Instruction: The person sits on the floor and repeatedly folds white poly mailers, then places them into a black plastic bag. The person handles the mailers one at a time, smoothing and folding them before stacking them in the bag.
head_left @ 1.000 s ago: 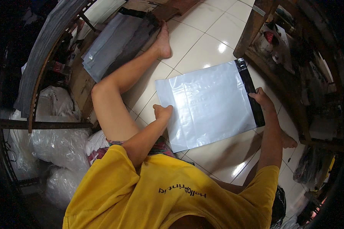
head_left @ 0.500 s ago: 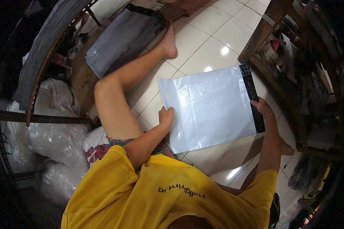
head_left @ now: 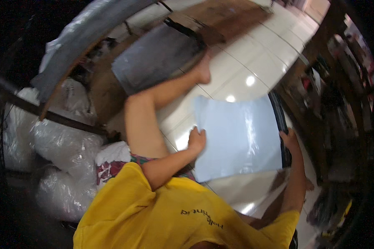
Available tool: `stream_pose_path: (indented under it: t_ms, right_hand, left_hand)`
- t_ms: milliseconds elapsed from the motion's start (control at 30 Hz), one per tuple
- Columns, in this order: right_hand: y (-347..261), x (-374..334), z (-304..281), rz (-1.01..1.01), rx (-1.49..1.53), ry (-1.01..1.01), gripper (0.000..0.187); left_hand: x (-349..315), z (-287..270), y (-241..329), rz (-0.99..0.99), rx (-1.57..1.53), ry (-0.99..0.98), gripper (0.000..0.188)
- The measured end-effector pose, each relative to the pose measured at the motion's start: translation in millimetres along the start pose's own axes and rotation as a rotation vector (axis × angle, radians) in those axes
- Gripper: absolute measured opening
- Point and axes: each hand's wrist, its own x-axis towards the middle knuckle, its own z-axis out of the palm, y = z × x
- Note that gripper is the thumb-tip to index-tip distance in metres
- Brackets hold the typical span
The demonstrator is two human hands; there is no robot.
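Across the pale tiled floor (head_left: pixel 266 45), sitting with the left leg (head_left: pixel 143 120) bent outward and wearing a yellow shirt (head_left: pixel 183 220). Along the floor's right edge, facing dark wooden shelving (head_left: pixel 320 39), too dim and blurred to sort out piece by piece. Toward the floor's upper left edge, looking onto a flat brown panel (head_left: pixel 237 18). Farther left, beside heaped, crinkled bundles (head_left: pixel 66 143) of clear plastic. On the brown panel, just past the shin, looking at a stack of grey bags (head_left: pixel 162 54), edged in black at the upper end. Over the middle of the floor, nearer its right edge, holding a pale blue-white plastic bag (head_left: pixel 232 137) spread between both hands, with a bright streak of glare down its surface and one upper corner near the shelving. Cannot tell whether its lower edge touches the tiles. With the right hand (head_left: pixel 292 139), gripping the black strip (head_left: pixel 280 120) along the bag's right edge, thumb laid on top. With the left hand (head_left: pixel 196 140), pinching the bag's left edge about halfway down, in a narrow grip closed on the plastic, thumb pointing up.
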Motion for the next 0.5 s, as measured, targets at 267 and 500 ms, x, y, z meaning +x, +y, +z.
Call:
stream_pose_path:
  t_ms: [267, 500]
  right_hand:
    - [-62.1, -1.2, -53.2, -0.017, 0.08, -0.013, 0.066]
    - [-226.8, -44.0, -194.8, -0.255, 0.023, 0.164, 0.051]
  left_hand:
    - [-0.9, -123.2, 88.0, 0.197, -0.068, -0.105, 0.048]
    - [-6.3, -266.2, 195.1, 0.409, -0.448, -0.187, 0.043]
